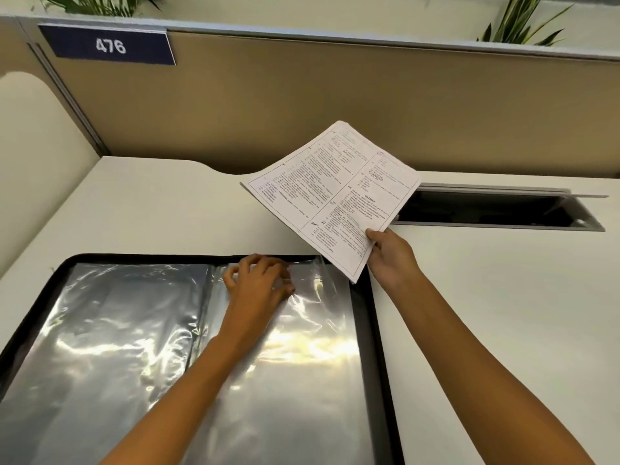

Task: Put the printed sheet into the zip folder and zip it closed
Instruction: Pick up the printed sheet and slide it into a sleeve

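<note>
The zip folder (375,330) lies open flat on the white desk, black-edged, with shiny clear plastic sleeves (117,330) on both halves. My left hand (258,283) rests on the top of the right-hand sleeve, fingers spread and pressing or pinching the plastic near its upper edge. My right hand (391,256) holds the printed sheet (332,196) by its lower right corner, lifted in the air above the folder's top right corner. The sheet is tilted, printed side facing me. The zipper pull is not visible.
The white desk (167,213) meets a tan partition (302,95) bearing a blue sign "476" (109,45). An open cable slot with a raised lid (496,209) sits behind the sheet on the right. Plants (523,21) stand above the partition.
</note>
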The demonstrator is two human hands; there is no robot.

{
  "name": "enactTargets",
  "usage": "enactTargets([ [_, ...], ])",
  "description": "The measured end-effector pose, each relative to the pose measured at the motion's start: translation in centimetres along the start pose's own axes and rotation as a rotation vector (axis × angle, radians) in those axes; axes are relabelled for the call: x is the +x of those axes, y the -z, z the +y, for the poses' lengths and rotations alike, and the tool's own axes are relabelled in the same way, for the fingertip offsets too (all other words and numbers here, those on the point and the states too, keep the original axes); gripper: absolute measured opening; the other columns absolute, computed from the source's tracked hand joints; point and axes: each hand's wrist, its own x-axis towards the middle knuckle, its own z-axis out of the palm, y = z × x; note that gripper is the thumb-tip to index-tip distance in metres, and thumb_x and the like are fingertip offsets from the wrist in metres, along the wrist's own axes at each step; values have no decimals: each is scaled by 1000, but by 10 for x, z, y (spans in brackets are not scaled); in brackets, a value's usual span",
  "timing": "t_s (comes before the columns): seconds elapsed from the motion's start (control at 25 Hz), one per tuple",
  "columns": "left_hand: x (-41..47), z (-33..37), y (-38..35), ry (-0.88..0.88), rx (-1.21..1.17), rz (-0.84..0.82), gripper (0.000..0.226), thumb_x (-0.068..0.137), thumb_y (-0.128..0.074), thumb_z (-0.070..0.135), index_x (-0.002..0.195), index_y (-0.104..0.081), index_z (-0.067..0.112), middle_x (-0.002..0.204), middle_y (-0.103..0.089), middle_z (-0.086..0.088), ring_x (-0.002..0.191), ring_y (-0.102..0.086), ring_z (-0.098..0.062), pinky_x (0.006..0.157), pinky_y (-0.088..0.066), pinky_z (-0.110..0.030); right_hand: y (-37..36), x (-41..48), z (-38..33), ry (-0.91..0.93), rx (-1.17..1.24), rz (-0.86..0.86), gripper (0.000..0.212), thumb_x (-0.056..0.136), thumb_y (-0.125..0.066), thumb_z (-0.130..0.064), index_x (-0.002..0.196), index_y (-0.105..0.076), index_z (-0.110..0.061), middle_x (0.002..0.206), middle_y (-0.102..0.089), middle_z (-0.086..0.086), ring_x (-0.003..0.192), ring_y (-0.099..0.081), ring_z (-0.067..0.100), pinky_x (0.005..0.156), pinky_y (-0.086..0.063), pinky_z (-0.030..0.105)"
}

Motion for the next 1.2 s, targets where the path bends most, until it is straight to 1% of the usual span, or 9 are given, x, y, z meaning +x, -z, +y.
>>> enactTargets([
  [0.08, 8, 0, 9, -13, 51, -80, 26, 82, -41, 49, 93, -57, 31, 100, -61, 19, 113, -41, -9, 86, -8, -27, -6, 5, 1, -17, 19, -7, 27, 95, -43, 6, 114, -59, -4, 112, -67, 12, 96, -65, 23, 90, -53, 39],
  [0.16, 17, 0, 16, 10, -2, -202, 13, 88, -54, 36, 96, -46, 30, 93, -59, 17, 106, -48, -7, 87, -7, -27, -13, 10, 2, -33, 20, -18, 25, 94, -43, 6, 106, -62, -6, 112, -67, 12, 98, -65, 25, 90, -53, 42],
  [0.24, 24, 1, 21, 16, -100, -260, 25, 87, -61, 30, 101, -41, 33, 92, -57, 17, 98, -50, -2, 87, -8, -25, -21, 13, 3, -56, 8, -25, 24, 94, -43, 7, 100, -62, -8, 111, -67, 12, 100, -64, 26, 86, -54, 44],
  [0.36, 32, 4, 21, 11, -169, -200, 26, 89, -60, 24, 103, -46, 40, 86, -60, 16, 88, -50, 2, 83, -14, -30, -33, 17, 3, -76, 34, -34, 26, 93, -44, 9, 109, -60, -4, 116, -66, 14, 105, -64, 29, 86, -54, 44],
  [0.52, 33, 3, 14, 7, -165, -52, 20, 88, -61, 21, 87, -61, 40, 88, -64, 21, 87, -57, 2, 75, -14, -29, -51, 21, 7, 20, 5, -3, 28, 93, -46, 10, 115, -59, -1, 115, -66, 14, 104, -64, 29, 88, -55, 41],
  [0.76, 16, 6, 0, 7, -284, 48, 8, 85, -56, 32, 84, -63, 36, 91, -63, 24, 93, -53, 7, 87, -19, -25, -73, 35, 24, 165, -139, 126, 24, 90, -54, 4, 91, -67, -15, 103, -71, 7, 92, -69, 24, 81, -59, 38],
  [0.92, 15, 3, -3, 22, -259, 79, 10, 84, -56, 33, 84, -65, 35, 92, -64, 22, 92, -53, 6, 82, -21, -32, -69, 36, 31, 279, -316, 204, 27, 89, -54, 1, 85, -65, -23, 88, -70, -1, 83, -68, 19, 68, -57, 29],
  [1.04, 15, 2, -4, 41, -239, 90, 11, 84, -55, 37, 84, -66, 35, 91, -64, 23, 92, -52, 7, 79, -21, -36, -63, 33, 29, 337, -406, 229, 33, 88, -53, 0, 75, -62, -29, 79, -67, -8, 80, -67, 18, 70, -59, 32],
  [1.2, 16, 4, -7, 59, -238, 105, 9, 83, -56, 38, 84, -65, 37, 91, -64, 25, 95, -51, 8, 77, -18, -33, -53, 30, 31, 434, -555, 213, 22, 90, -53, -2, 91, -62, -23, 82, -64, -15, 79, -66, 12, 68, -58, 26],
])
